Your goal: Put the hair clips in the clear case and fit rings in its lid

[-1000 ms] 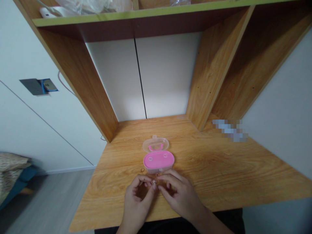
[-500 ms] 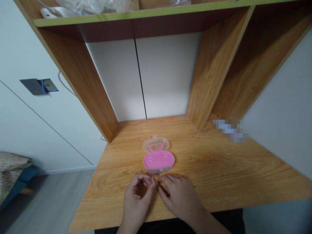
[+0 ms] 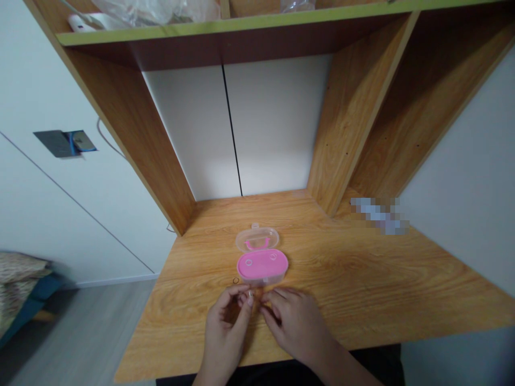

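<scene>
Two bare hands work close together near the front edge of the wood-grain table, their fingertips nearly meeting. Between thumb and forefinger, the left hand has a narrow grip on a small shiny piece (pale and metallic-looking, too tiny to identify further). Held just above the tabletop, that piece sits in front of the storage box and slightly left of the gap between the hands. The right hand is bent inward beside it, thumb and fingers gathered to a point; its grip looks narrow, but whether anything is pinched there I cannot tell.

Just beyond the fingers stands an oval clear-plastic storage box, fitted with a pink inner tray. Two pale loops show on the tray, one toward each end (rings or printed marks, I cannot say). Behind the box lies its transparent lid, swung back open, with a pink carrying handle. A thin dark ring lies on the table just left of the box, near the left fingertips.

Farther off, at right, a pixelated object rests by the wall. Overhead, a green-edged shelf bears crumpled clear plastic bags.
</scene>
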Motion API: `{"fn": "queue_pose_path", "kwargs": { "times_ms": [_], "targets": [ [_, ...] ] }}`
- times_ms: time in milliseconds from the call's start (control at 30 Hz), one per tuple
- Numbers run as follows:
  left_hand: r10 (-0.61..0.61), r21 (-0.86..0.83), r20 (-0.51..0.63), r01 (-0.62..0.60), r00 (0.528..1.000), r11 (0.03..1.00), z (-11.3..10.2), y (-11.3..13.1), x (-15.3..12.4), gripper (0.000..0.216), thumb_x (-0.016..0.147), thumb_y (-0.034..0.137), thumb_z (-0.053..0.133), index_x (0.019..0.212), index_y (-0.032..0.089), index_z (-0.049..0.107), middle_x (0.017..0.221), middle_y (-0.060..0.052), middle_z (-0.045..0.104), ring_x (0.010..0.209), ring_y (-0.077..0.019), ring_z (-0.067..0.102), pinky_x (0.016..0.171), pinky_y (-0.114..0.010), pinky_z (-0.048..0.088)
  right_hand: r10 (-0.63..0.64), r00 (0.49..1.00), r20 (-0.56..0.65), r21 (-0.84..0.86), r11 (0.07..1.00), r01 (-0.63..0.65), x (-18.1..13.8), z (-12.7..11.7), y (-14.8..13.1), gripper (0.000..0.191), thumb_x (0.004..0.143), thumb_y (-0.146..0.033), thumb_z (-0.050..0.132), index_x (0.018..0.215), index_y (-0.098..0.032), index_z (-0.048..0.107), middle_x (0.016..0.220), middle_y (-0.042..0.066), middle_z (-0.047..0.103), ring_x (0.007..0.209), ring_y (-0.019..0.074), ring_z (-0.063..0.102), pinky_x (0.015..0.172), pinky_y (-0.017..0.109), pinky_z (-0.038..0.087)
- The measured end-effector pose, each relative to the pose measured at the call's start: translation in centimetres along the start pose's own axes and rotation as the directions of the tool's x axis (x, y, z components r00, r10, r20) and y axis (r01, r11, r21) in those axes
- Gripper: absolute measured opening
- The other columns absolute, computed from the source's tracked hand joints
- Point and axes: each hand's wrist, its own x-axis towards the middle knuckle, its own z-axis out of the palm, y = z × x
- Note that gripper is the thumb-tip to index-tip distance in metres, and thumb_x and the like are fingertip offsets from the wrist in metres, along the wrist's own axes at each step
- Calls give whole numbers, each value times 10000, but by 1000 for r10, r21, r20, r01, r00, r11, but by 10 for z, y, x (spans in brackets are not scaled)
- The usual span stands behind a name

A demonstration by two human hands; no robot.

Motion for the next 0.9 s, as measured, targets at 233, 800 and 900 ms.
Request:
{"fn": "queue_pose_path", "kwargs": {
  "times_ms": [233,800,900],
  "targets": [
    [-2,-2,35,2,999,1000,-1,-5,1,220,887,365,717,973,162,719,901,-76,731,834,-177,677,778,-248,544,-124,990,-63,58,990,127,-2,-2,0,123,897,-111,573,875,-217,630,852,10,684,758,182,642,687,290,428],
    [78,42,69,-81,995,996,1,-3,1,133,815,282,783,865,168,736,764,-46,718,701,-157,668,693,-245,569,-157,886,-435,300,903,308,-2,1,8,127,973,-180,605,1032,-230,705,924,17,784,821,148,748,769,214,563],
    [75,50,86,-80,993,996,1,-4,0,129,816,283,783,861,171,739,768,-49,727,711,-164,677,694,-248,572,-132,894,-428,305,910,281,-3,2,8,127,962,-180,611,1004,-226,721,887,16,788,776,150,751,744,217,566]
  ]
}}
